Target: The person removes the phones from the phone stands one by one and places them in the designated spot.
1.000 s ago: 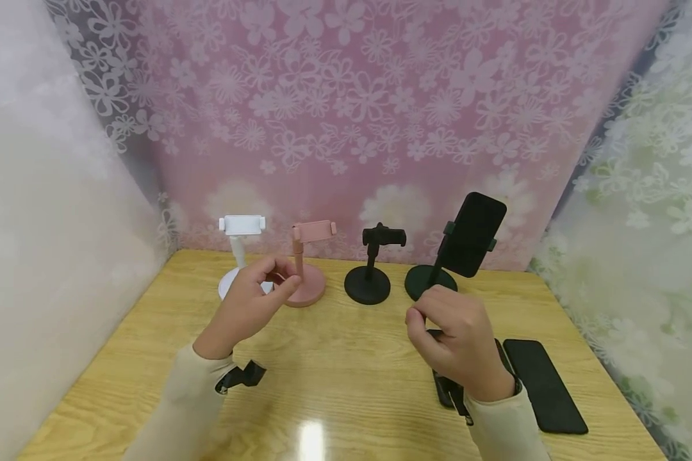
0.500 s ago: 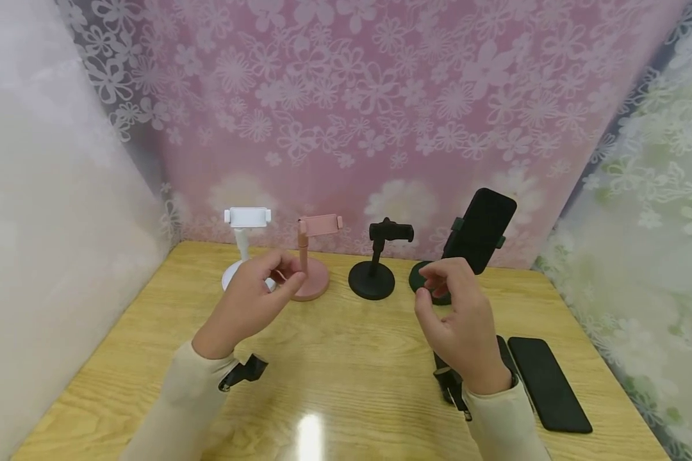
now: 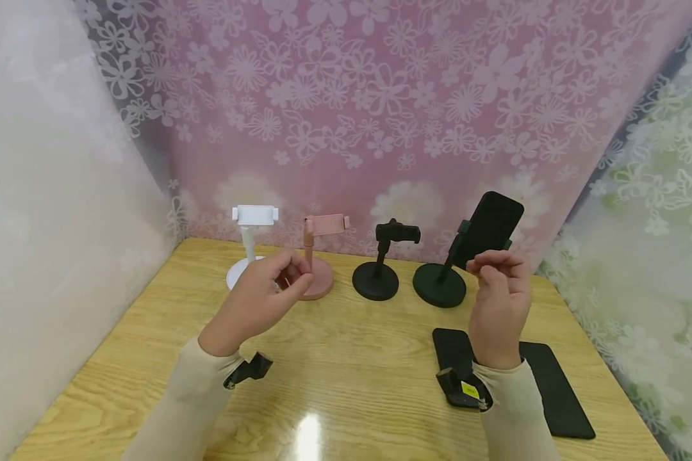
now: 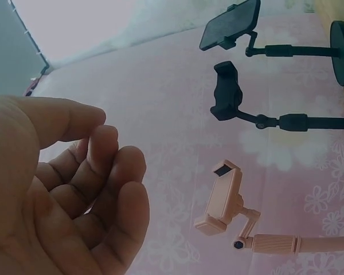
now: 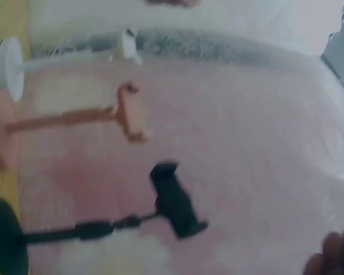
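My left hand point(image 3: 265, 294) hovers in front of the white phone stand point(image 3: 255, 216) and the pink phone stand point(image 3: 327, 224), fingers loosely curled around nothing. In the left wrist view, its thumb and fingers point(image 4: 126, 189) hold nothing. My right hand point(image 3: 500, 307) is raised before the dark green phone stand point(image 3: 439, 285), with relaxed, bent fingers and nothing seen in them. A smartphone point(image 3: 493, 221) sits tilted in that green stand's clamp; the hand covers its lower corner in the head view. Between the pink and green stands is a black phone stand point(image 3: 375, 280), its clamp holding nothing.
Two dark smartphones lie on the wooden table point(image 3: 334, 358): one phone point(image 3: 452, 349) left of my right wrist, the other phone point(image 3: 556, 397) to its right, both partly covered by that arm. A pink floral curtain point(image 3: 346, 128) hangs behind the stands.
My right hand has moved right from in front of the green stand's base, and its fingers have loosened. The left hand barely moves. The head view has shifted slightly.
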`<state>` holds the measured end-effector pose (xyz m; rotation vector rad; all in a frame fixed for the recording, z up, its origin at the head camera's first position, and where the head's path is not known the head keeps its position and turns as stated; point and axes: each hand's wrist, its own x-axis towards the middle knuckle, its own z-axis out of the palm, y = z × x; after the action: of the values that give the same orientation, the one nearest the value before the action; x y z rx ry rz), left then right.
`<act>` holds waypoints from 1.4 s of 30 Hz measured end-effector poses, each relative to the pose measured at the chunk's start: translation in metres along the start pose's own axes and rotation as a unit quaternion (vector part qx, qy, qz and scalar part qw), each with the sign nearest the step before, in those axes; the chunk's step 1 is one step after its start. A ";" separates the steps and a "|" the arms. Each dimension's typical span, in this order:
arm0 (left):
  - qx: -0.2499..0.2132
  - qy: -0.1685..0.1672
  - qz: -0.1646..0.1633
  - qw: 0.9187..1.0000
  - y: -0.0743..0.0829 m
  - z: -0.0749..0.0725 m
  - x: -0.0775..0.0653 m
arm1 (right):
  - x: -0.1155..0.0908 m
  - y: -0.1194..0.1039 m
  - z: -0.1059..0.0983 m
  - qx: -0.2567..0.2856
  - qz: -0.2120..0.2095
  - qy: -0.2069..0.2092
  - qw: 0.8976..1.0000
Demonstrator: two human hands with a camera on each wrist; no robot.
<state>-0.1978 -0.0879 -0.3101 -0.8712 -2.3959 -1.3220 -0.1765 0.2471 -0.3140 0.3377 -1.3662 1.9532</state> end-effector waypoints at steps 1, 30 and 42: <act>0.002 -0.002 0.002 1.000 0.000 0.000 0.000 | 0.004 0.006 -0.003 0.013 -0.022 0.033 0.999; 0.019 -0.044 -0.008 0.999 0.003 0.003 0.000 | 0.030 0.056 -0.039 0.137 0.283 0.155 0.937; 0.017 -0.052 -0.009 0.998 0.004 0.005 -0.001 | 0.024 0.061 -0.036 0.057 0.299 0.134 0.943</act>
<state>-0.1940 -0.0827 -0.3109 -0.9335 -2.5022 -1.2679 -0.2281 0.2779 -0.3577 -0.3297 -1.2673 2.4626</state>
